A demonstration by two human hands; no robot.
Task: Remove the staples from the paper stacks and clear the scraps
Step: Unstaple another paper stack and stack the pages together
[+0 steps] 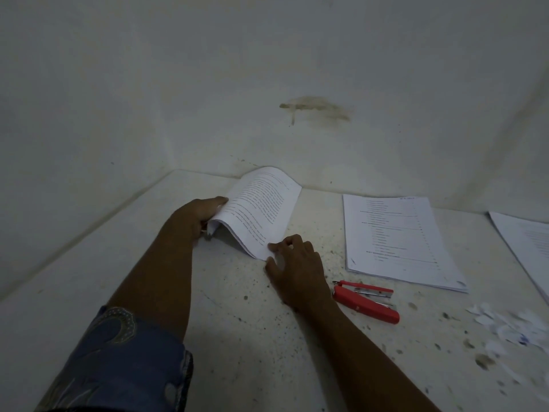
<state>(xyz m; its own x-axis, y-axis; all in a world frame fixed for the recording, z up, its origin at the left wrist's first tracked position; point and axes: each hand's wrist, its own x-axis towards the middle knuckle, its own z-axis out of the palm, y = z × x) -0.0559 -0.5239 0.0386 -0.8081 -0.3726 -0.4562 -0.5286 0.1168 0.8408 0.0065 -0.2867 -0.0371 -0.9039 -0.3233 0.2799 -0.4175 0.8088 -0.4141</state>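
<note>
Over on the worktop (237,337), left hand (202,217) grips the bowed paper stack (261,209) by its edge, right hand (297,269) pinches the near corner, red stapler (365,298) just beside.

A bent paper stack (261,209) is made of thin, matt white printed sheets, with layered page edges showing. A flat paper stack (398,239) has the same matt paper. The stapler (367,300) has a smooth, faintly glossy red plastic body and a shiny metal rail. Torn paper scraps (505,325) look ragged and matt. The tabletop (237,322) is hard, dull off-white, speckled with dark spots. The wall (148,84) is matt, uneven plaster with a brownish stain. A sleeve (124,358) is blue patterned cloth.
</note>
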